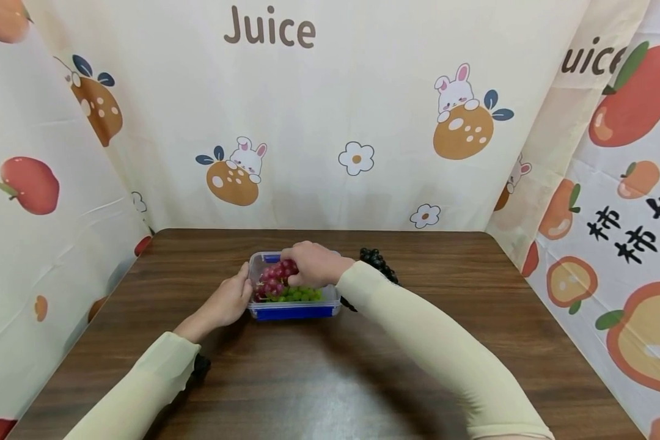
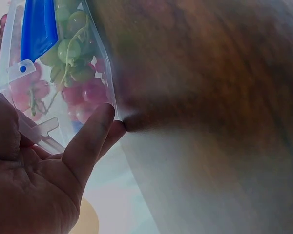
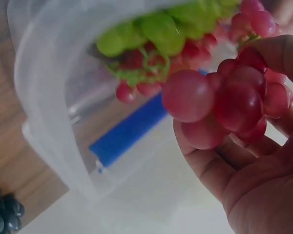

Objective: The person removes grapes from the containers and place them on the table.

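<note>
Fruit-print curtain [image 1: 319, 122] behind tabletop [image 1: 319, 366]; L hand [image 1: 230, 299], fingers straightish, steadies clear box [image 1: 294, 313]; red grapes [image 1: 275, 280] in/over it, pinched by R hand [image 1: 315, 264], prob being positioned, next needs gentle grip; black grapes [image 1: 378, 261] far R

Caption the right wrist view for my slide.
Fingers of the right hand hold red grapes; green grapes sit in the clear container, dark grapes at lower left.
</note>
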`<state>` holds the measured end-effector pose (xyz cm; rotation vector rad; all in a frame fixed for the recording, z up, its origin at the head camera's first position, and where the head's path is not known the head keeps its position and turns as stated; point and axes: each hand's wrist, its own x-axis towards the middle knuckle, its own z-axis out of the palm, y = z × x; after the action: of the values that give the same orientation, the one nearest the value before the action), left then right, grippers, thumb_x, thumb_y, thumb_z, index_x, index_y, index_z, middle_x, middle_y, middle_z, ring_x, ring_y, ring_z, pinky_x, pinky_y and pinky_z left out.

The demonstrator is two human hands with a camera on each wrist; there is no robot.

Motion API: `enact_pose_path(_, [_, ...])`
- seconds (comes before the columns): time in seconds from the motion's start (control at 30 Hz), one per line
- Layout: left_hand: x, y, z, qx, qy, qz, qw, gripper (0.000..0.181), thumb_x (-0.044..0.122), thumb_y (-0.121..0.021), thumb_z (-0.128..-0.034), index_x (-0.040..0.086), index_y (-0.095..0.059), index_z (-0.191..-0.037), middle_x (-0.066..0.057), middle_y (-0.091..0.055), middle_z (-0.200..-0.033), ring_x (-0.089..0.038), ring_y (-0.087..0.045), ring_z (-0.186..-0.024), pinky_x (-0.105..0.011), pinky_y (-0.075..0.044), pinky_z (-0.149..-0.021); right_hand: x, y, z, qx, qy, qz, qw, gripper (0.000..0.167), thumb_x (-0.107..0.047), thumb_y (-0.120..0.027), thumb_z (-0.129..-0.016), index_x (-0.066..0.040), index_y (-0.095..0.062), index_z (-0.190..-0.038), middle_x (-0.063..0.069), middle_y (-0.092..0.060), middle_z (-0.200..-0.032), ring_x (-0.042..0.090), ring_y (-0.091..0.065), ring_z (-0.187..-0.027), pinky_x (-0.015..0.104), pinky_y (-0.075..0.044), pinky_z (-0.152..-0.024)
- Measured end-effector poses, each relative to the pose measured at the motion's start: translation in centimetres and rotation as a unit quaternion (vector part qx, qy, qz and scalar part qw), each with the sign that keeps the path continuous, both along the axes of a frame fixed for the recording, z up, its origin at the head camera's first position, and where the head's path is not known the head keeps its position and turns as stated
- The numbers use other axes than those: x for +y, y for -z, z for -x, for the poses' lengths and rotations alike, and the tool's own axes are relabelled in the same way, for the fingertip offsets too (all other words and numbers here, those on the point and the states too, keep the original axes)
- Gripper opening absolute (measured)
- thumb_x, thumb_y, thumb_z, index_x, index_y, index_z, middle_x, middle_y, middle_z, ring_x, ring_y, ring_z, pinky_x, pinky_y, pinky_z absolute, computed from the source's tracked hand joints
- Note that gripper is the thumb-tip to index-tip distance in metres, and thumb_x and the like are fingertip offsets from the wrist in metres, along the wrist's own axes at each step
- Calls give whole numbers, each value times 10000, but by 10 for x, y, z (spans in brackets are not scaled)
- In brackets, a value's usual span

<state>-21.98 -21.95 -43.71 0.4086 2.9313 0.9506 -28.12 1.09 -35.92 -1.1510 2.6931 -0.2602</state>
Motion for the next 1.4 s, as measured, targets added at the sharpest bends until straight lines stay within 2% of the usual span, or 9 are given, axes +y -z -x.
enact_pose_path(0.13, [1, 0, 0, 13, -6, 17, 10000, 591, 139, -290, -1099, -174, -91, -1559, -389, -351, -1525, -482, -420, -1386, -594, -353, -1141, 10, -11, 4, 6, 151, 361, 9992, 337, -257, -683, -965, -146, -638, -1281, -18, -623, -976, 143, -570, -815, 269, -491, -666])
enact_pose_path(0.3, [1, -1, 0, 35, -24, -32, 10000, 592, 136, -300, -1099, -170, -92, -1561, -395, -361, -1515, -483, -441, -1370, -595, -361, -1135, 20, -19, 5, -79, 359, 706, 9968, 226, -223, -676, -950, -161, -626, -1161, 7, -624, -921, 154, -596, -684, 270, -508, -554])
enact_pose_path(0.43, [0, -1, 0, 4, -46, -13, 10000, 590, 137, -298, -1100, -172, -97, -1560, -384, -321, -1542, -478, -407, -1396, -595, -343, -1144, 25, -20, 3, -31, 552, 915, 9943, 192, -219, -671, -946, -162, -609, -1118, 2, -630, -926, 158, -621, -687, 265, -539, -557])
enact_pose_path(0.53, [0, -1, 0, -45, -46, 4, 10000, 588, 141, -293, -1103, -172, -96, -1560, -380, -308, -1551, -475, -390, -1407, -594, -333, -1149, 28, -21, 0, 110, 666, 1003, 9927, 185, -231, -674, -941, -167, -610, -1102, -5, -627, -876, 145, -598, -714, 254, -513, -584])
enact_pose_path(0.73, [0, -1, 0, -94, -27, -12, 10000, 594, 146, -288, -1104, -167, -81, -1564, -381, -311, -1550, -473, -404, -1401, -591, -333, -1151, 37, -24, -4, -75, 1008, 1278, 9866, 193, -236, -649, -965, -157, -611, -1137, 31, -605, -786, 159, -592, -558, 295, -501, -496])
enact_pose_path(0.8, [1, -1, 1, -83, -26, -11, 10000, 594, 146, -289, -1102, -169, -85, -1562, -382, -314, -1548, -476, -402, -1400, -591, -332, -1151, 40, -25, -4, -38, 1128, 1358, 9843, 217, -240, -651, -969, -150, -615, -1163, 24, -615, -807, 161, -604, -580, 296, -516, -508])
enact_pose_path(0.97, [1, 0, 1, -2, -27, -8, 10000, 592, 139, -295, -1099, -176, -93, -1558, -386, -320, -1542, -479, -398, -1401, -592, -331, -1150, 49, -26, 0, 258, 1360, 1566, 9779, 189, -237, -661, -950, -133, -627, -1104, 12, -611, -833, 172, -565, -694, 292, -482, -580])
enact_pose_path(1.23, [1, -1, 0, -15, -55, -39, 10000, 593, 137, -297, -1097, -174, -93, -1559, -387, -325, -1538, -484, -394, -1401, -589, -319, -1157, 64, -27, 4, 463, 1643, 1957, 9657, 84, -189, -660, -925, -153, -585, -939, 20, -606, -804, 176, -552, -674, 309, -466, -574])
enact_pose_path(1.4, [1, -1, 1, -42, -35, -47, 10000, 592, 136, -296, -1100, -172, -88, -1561, -382, -311, -1549, -476, -382, -1411, -590, -320, -1156, 74, -29, 7, 520, 1941, 2016, 9586, 87, -198, -660, -921, -157, -592, -957, 24, -619, -824, 189, -582, -679, 324, -495, -583])
